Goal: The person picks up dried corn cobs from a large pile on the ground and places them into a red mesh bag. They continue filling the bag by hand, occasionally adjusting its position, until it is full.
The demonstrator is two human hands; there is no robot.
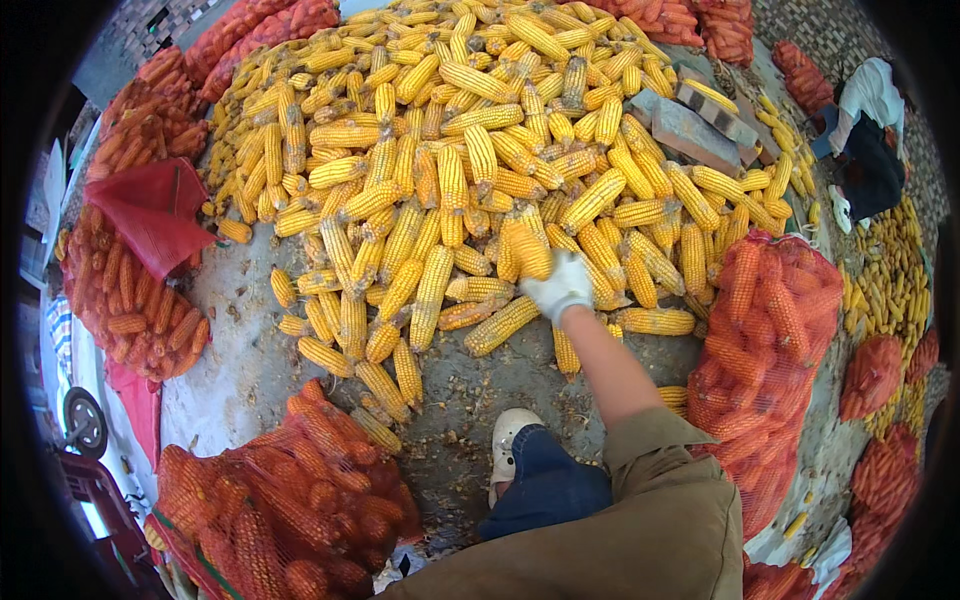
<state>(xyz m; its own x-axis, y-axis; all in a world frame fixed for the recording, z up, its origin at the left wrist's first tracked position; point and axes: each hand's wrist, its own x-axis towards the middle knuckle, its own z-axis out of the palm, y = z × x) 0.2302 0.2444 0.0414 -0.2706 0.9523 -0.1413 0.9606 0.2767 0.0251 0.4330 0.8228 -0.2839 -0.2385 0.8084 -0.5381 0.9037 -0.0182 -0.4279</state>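
Observation:
A large heap of husked yellow corn cobs [420, 172] fills the middle and top of the view. At its near side is my right hand [561, 283], in a white work glove. Its fingers are on a corn cob [526, 249], which lies tilted over other cobs and is partly covered by the glove. My left hand is out of view. Below the heap, at the lower left, a red mesh sack [285, 495] full of cobs lies close to my legs. Another full red mesh sack [765, 360] leans upright to the right of my arm.
More filled mesh sacks [135, 292] line the left side, with a red empty-looking sack [154, 214] on top. Bricks [694, 135] lie on the heap's right part. Another person [870, 135] is at the far right, near a second corn pile [889, 277]. A wheel [85, 421] shows at left.

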